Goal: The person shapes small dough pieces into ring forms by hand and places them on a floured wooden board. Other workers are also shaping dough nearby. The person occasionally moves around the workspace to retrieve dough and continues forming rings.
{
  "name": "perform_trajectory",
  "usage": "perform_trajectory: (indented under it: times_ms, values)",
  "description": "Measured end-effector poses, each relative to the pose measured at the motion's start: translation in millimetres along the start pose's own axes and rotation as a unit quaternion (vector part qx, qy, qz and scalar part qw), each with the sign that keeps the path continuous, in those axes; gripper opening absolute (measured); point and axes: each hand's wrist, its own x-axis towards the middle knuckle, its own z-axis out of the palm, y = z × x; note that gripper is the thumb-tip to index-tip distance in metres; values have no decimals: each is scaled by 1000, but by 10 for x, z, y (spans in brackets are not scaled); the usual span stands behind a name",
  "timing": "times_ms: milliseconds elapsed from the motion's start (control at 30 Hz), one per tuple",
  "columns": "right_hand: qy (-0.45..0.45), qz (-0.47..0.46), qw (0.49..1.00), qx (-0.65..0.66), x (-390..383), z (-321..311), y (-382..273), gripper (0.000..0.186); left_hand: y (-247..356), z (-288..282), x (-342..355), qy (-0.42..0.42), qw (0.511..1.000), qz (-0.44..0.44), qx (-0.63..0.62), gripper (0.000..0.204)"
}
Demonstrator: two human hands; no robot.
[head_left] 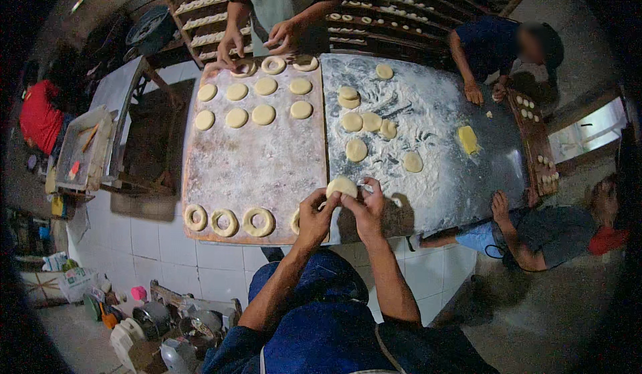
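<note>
Between my two hands, above the near edge of the table, is a flat round disc of dough [342, 187]. My left hand [317, 215] pinches its lower left side, and my right hand [364, 207] grips its lower right side, with both thumbs close together on it. Left of my hands, dough rings [258, 221] lie in a row along the near edge of a floured wooden board [257, 167]; one ring is partly hidden by my left hand. Ahead to the right, several dough discs [356, 150] rest on the floured tabletop [435, 120], some overlapping.
Across the board a person's hands [231, 48] work at far dough rings [273, 65], behind rows of discs [265, 86]. A yellow block [468, 140] lies at right. Other people [501, 50] stand at the table's right end. Racks of shaped dough [394, 6] fill the back.
</note>
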Motion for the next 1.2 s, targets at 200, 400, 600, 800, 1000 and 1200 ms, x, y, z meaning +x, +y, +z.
perform_trajectory:
  times_ms: [200, 400, 600, 800, 1000, 1200]
  values:
    - [-46, -83, 979, -179, -118, 75, -153, 61, 232, -190, -34, -88, 994, 62, 26, 25]
    - [-101, -72, 985, -118, -258, 366, -202, 69, 372, -529, -25, -158, 981, 108, 15, 37]
    - [-257, -7, 959, -117, -327, 543, -359, 57, 438, -836, -103, -233, 963, 3, -136, 51]
    - [-43, 7, 975, -217, -137, 649, 409, 45, 149, -1089, -72, -247, 908, 62, -331, 47]
    - [12, 62, 998, 7, -424, 989, 226, 65, 149, -1100, -105, -56, 988, 136, 40, 27]
    - [82, -65, 947, -304, -332, 1255, 496, 68, 168, -989, -151, 40, 972, 8, -229, 30]
